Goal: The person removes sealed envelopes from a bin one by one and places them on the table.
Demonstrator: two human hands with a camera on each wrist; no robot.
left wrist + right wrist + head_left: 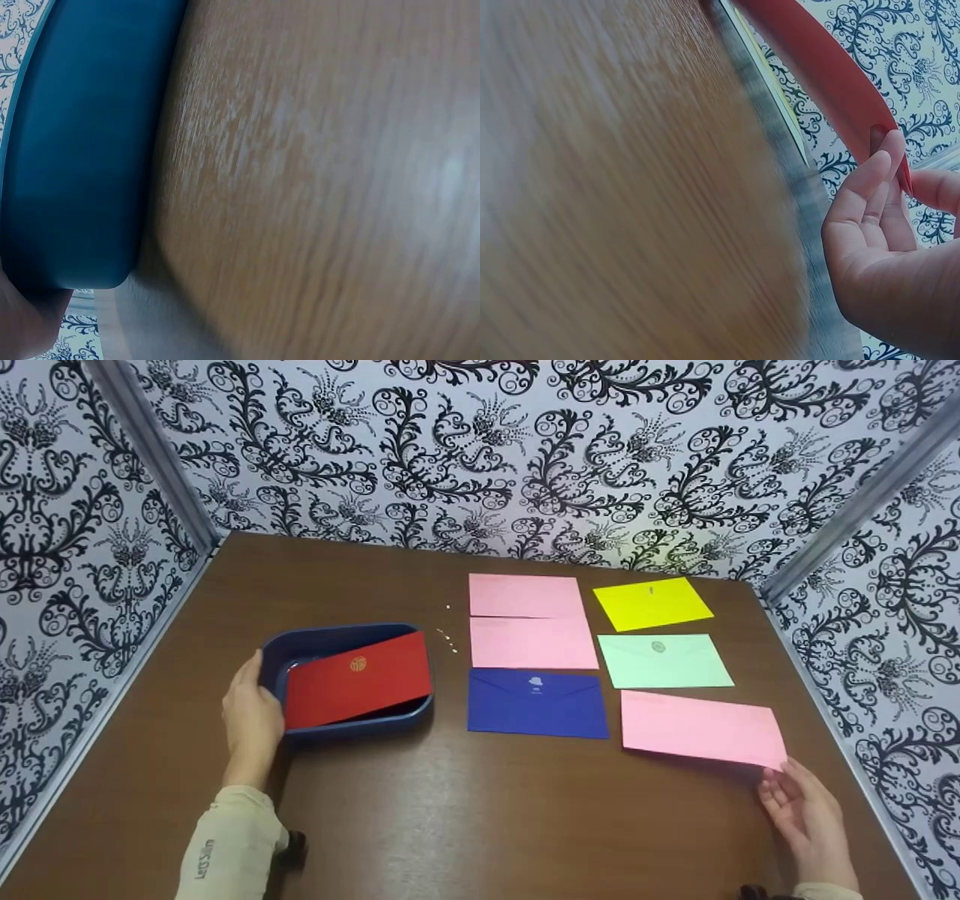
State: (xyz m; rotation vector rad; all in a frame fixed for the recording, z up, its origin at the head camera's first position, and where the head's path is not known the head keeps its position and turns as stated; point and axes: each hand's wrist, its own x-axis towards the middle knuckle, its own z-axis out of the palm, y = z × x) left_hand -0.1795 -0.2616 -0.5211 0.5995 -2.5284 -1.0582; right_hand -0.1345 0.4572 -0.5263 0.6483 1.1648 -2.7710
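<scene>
My left hand (pixel 251 720) holds the left end of a dark blue tray (pixel 356 727); its fingertips are at the rim. The tray's outer wall (pixel 82 142) fills the left side of the left wrist view, with part of the hand at its lower end. A red envelope (pixel 360 682) with a gold emblem lies tilted in the tray, across its right rim. At the right, my right hand (pixel 810 810) pinches the lower right corner of a pink envelope (pixel 701 727) between thumb and fingers. That corner is raised in the right wrist view.
Two pink envelopes (pixel 532 641) lie at the middle of the brown table (pixel 487 817), above a dark blue envelope (pixel 538 705). To their right are a yellow envelope (pixel 652 606) and a mint green envelope (pixel 665 664). Patterned walls (pixel 480 457) stand around the table.
</scene>
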